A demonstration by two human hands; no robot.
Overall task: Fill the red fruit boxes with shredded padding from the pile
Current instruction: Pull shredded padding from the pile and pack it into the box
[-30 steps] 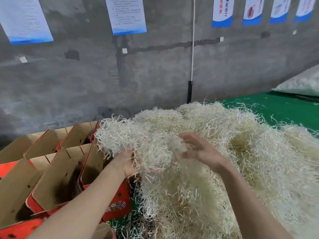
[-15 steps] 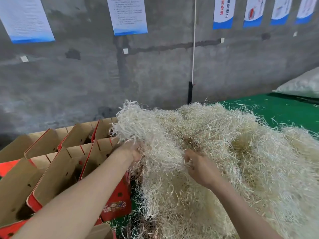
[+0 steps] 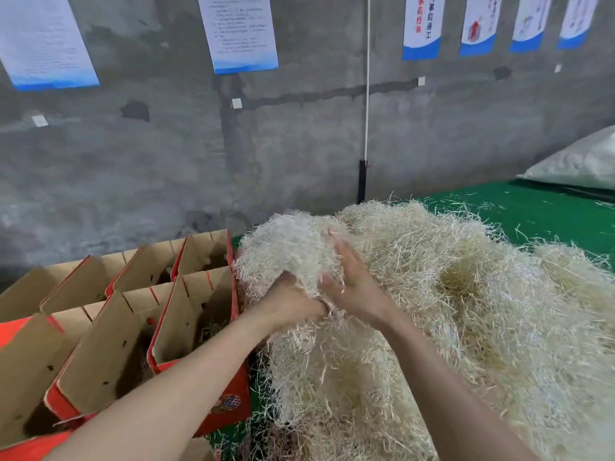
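Note:
A big pile of pale shredded padding [image 3: 466, 311] covers the green table on the right. At its left edge a clump of padding [image 3: 293, 247] is lifted between both hands. My left hand [image 3: 289, 302] grips the clump from below, fingers buried in the strands. My right hand [image 3: 352, 281] presses flat against the clump's right side with straight fingers. Several open red fruit boxes [image 3: 186, 327] with brown cardboard insides stand in rows at the left, right beside the pile. The nearest box sits just under my left forearm.
A grey concrete wall with blue and white posters [image 3: 239, 31] stands behind. A white cord [image 3: 367, 94] hangs down the wall to a black fitting. Green table cloth [image 3: 532, 207] shows at the back right, with a white sack [image 3: 579, 161] at the far right edge.
Both hands have come together around a clump at the pile's left edge. The right hand rose and flattened against it; the left hand shifted right, under the clump.

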